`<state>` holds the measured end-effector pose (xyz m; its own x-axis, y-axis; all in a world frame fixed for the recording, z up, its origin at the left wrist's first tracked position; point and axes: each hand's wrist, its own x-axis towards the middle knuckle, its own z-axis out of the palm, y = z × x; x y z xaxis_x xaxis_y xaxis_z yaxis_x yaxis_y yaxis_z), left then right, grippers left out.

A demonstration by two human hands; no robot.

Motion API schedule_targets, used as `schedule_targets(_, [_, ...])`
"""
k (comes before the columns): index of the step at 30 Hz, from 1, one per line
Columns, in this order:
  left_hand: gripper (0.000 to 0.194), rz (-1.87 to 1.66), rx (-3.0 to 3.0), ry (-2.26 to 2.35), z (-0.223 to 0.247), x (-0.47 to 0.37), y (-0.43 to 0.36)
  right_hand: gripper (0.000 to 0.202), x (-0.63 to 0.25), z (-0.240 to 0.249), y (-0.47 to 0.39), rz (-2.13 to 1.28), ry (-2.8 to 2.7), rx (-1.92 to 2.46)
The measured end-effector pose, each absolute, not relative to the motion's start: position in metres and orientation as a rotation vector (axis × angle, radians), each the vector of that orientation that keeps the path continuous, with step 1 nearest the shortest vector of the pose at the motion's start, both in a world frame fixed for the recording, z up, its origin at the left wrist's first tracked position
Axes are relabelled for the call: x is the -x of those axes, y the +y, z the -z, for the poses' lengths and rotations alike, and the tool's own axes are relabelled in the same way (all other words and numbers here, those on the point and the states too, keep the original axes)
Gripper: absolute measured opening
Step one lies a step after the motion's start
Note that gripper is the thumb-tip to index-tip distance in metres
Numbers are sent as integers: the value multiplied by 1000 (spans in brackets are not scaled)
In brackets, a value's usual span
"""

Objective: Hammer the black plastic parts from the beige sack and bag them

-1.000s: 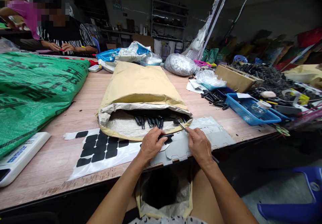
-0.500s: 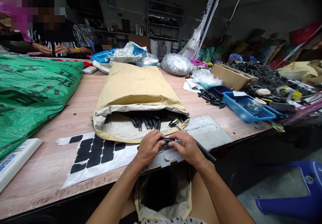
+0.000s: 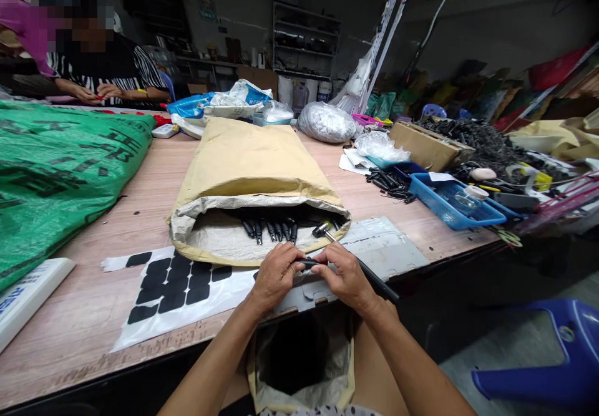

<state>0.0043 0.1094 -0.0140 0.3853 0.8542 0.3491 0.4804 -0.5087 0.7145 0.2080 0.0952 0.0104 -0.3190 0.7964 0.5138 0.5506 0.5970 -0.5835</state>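
Observation:
Between my two hands, at the table's front edge, is a slim black pen-like part (image 3: 309, 262). My left hand (image 3: 277, 274) pinches its left end, and my right hand (image 3: 345, 274) pinches its right end. Just beyond my fingers lies the open mouth of a tan paper sack (image 3: 262, 154), with several black parts with pointed tips (image 3: 276, 230) inside. A small hammer (image 3: 333, 236) rests with its head at the sack's mouth, its black handle running behind my right hand. Under my hands is a grey board (image 3: 388, 247).
A sheet of black stickers (image 3: 175, 282) lies left of my hands. A green sack (image 3: 65, 173) covers the far left. To the right stand a blue tray (image 3: 449, 201) and a heap of black parts (image 3: 486, 145). An open sack (image 3: 304, 366) sits at my lap. A co-worker (image 3: 107, 70) sits opposite.
Both hands keep their grip on the black part, with barely any finger movement. The whole view has shifted slightly.

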Motion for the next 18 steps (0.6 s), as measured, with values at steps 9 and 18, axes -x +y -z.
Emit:
schedule_targets(9, [16,-1007,-2194,1170,15,-4,110,28,-219,-15,90,-397,-2070,1135])
schedule_targets(18, [17,-991,-2214,1161,14,-5,110,30,-243,0,104,84,-1953,1591])
